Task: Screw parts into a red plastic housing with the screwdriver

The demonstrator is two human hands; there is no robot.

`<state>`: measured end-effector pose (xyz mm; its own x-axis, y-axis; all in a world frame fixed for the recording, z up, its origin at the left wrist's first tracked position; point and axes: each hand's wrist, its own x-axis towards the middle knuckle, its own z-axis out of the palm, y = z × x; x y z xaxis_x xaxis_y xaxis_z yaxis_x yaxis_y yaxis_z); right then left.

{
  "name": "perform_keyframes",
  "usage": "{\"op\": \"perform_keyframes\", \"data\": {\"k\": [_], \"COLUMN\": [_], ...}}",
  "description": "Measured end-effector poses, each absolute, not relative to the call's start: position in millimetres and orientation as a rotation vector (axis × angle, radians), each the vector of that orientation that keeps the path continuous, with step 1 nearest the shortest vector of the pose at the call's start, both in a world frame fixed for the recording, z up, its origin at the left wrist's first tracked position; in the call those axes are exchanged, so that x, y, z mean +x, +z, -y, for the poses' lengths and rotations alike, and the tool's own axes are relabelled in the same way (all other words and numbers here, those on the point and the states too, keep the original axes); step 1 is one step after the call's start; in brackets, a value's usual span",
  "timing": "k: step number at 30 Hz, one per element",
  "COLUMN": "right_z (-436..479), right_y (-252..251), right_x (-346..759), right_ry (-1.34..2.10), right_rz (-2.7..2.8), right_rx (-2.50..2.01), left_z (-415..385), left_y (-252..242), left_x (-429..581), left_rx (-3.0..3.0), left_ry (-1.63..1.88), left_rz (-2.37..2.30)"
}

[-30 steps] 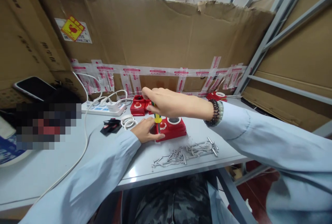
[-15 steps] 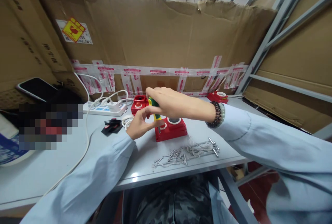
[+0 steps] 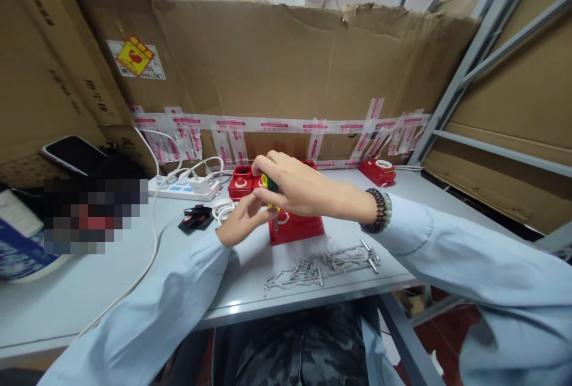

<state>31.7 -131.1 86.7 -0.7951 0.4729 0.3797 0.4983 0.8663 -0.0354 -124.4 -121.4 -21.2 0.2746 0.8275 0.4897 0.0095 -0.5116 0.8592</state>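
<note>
The right hand has its grip closed around the screwdriver, fingers curled over a smooth, rounded handle in dark green and bright yellow, with the slim metal shaft running down to the near left part of a glossy red casing. That casing, blocky with moulded edges, sits flat on the smooth, pale tabletop under both hands. The left hand is half curled, thumb and fingers bent around the lower end of the handle; whether its grip actually presses on the tool cannot be told. Beaded bracelets, dark and pale, circle the right wrist above a creased, light blue cloth sleeve. Just in front of the casing lies a loose scatter of shiny, slender metal screws, some mixed with pale, stringy material. Behind the hands stand more red units, partly hidden, and to their left lie smooth white rings, flat black pieces and a long white power strip with looping cables. A brown cardboard sheet, ragged along its top edge, rises behind, crossed by shiny tape printed in pink.
</note>
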Motion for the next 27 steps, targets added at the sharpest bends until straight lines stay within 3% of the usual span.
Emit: {"op": "perform_keyframes", "data": {"k": [27], "right_z": [135.3], "right_y": [84.9], "right_x": [35.8], "right_ry": [-0.023], "right_rz": [2.650], "right_rx": [-0.627], "left_z": [118.2], "left_y": [-18.7], "left_x": [-130.4], "left_rx": [1.864], "left_ry": [1.414], "left_rz": [-0.739]}}
